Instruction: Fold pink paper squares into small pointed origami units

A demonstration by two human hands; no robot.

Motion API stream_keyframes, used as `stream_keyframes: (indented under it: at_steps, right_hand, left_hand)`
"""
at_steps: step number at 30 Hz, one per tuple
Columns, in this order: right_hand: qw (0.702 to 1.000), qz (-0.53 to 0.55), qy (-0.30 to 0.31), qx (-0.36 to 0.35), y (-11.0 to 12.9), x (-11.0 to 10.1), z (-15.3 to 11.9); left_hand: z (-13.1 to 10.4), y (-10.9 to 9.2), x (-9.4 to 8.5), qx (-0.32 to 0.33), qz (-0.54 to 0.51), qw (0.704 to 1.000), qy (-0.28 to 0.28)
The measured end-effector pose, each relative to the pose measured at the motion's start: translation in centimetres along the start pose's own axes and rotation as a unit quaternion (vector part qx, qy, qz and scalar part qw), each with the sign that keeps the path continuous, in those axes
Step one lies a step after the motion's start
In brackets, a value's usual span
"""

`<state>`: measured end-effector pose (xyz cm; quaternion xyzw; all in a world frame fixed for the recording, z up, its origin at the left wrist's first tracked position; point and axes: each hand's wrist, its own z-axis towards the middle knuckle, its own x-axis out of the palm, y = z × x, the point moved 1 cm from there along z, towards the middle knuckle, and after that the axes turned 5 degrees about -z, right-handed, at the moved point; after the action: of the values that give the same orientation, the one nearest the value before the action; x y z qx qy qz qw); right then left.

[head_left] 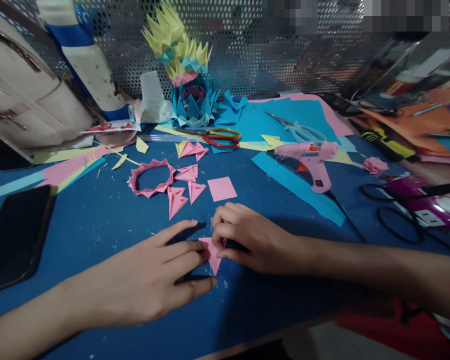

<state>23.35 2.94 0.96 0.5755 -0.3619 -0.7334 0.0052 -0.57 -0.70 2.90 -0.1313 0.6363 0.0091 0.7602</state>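
A small pink folded paper triangle (214, 258) lies on the blue table between my two hands, its point towards me. My left hand (152, 277) rests with fingers stretched and apart, the middle fingertips touching the triangle's left edge. Curled over the right side of the triangle, my right hand (253, 239) pinches it between thumb and fingers, hiding that corner. Just beyond are a flat pink paper square (222, 189), several pink folded pieces such as this one (177, 201), and a ring of joined pink folds (134, 186).
A pink glue gun (317, 162), red-and-yellow-handled scissors (221, 138) and light blue pliers (303, 132) lie farther back. Yellow-and-blue paper models (193, 107) stand by the mesh panel. A dark phone (17, 235) lies left; a purple power strip (425, 200) with black cable sits right.
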Motion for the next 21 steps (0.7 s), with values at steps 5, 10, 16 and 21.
stream_keyframes:
  at_steps: [5,10,16,21]
  right_hand:
    - [1.000,0.000,0.008,0.009,0.1,0.0,0.1]
    - [1.000,-0.003,0.002,0.002,0.2,-0.2,0.1]
    - [0.999,-0.002,-0.026,-0.044,-0.5,0.0,-0.2]
    - [0.993,-0.025,-0.052,-0.105,-1.0,-0.8,-0.5]
  left_hand:
    - [-0.1,-0.1,0.2,0.002,0.004,1.000,0.015]
    - [0.0,-0.3,0.7,-0.011,0.026,1.000,-0.003]
    - [0.2,-0.4,0.7,-0.022,0.008,1.000,0.005]
    - [0.1,-0.4,0.6,-0.026,0.001,1.000,0.006]
